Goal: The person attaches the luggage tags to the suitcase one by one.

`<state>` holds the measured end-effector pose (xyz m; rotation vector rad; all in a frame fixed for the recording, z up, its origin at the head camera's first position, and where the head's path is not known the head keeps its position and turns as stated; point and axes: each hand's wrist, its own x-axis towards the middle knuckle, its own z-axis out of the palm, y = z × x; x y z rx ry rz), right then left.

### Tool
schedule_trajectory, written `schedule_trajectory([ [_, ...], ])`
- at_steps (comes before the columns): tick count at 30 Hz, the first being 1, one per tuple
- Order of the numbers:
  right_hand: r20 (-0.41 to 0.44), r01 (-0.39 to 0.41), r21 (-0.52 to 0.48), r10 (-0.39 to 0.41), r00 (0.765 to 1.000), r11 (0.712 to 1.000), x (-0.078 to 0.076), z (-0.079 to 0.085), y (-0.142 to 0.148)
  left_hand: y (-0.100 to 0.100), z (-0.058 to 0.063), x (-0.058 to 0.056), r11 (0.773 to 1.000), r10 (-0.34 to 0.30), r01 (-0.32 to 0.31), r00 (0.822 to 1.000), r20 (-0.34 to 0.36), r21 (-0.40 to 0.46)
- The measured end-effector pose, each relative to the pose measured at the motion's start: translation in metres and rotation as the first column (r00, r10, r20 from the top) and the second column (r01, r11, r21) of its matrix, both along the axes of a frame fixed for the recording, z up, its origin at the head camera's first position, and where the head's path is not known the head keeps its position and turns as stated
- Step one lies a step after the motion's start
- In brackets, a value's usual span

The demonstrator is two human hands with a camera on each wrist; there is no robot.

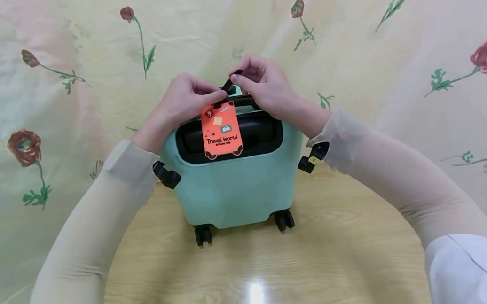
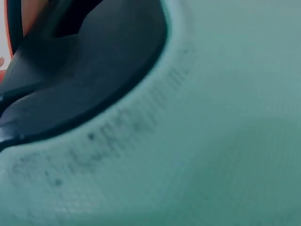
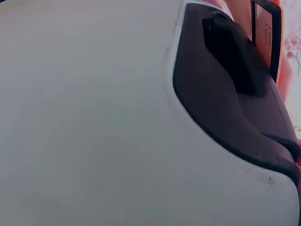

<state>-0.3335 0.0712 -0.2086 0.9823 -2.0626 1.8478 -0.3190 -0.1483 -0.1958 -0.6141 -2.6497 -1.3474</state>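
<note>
A mint-green suitcase (image 1: 233, 185) stands upright on its black wheels, with a black recess and a black handle (image 1: 246, 101) at its top. An orange luggage tag (image 1: 221, 134) printed "Travel World" hangs in front of the recess. My left hand (image 1: 189, 97) pinches the black strap (image 1: 227, 84) close above the tag, at the handle. Thumb and fingers of my right hand (image 1: 266, 82) pinch the strap's free end, up and to the right. In the right wrist view, the tag (image 3: 265, 37) shows its back with a pale card behind a black frame; both wrist views are mostly filled by the suitcase shell.
The suitcase rests on a light wood-grain table (image 1: 251, 264) with a bright reflection near the front. Behind and around it hangs a pale cloth (image 1: 234, 25) printed with red flowers. Small black devices (image 1: 166, 175) are strapped at both wrists.
</note>
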Motion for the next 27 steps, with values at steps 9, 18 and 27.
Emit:
schedule_trajectory([
  [9,0.039,-0.028,-0.079,0.031,0.999,0.996,0.0039,0.0012,0.0025,-0.0002,-0.0012,0.0001,1.000,-0.018,0.018,1.000,-0.003,0.012],
  [18,0.114,-0.020,-0.068,0.027,0.993,0.998,-0.0020,0.0010,0.0043,-0.0013,-0.0021,-0.0015,1.000,-0.024,0.024,0.998,0.050,0.017],
  [27,0.065,-0.021,-0.103,0.028,0.998,0.994,0.0012,0.0007,0.0034,-0.0003,-0.0004,-0.0016,1.000,-0.007,0.007,1.000,0.014,-0.002],
])
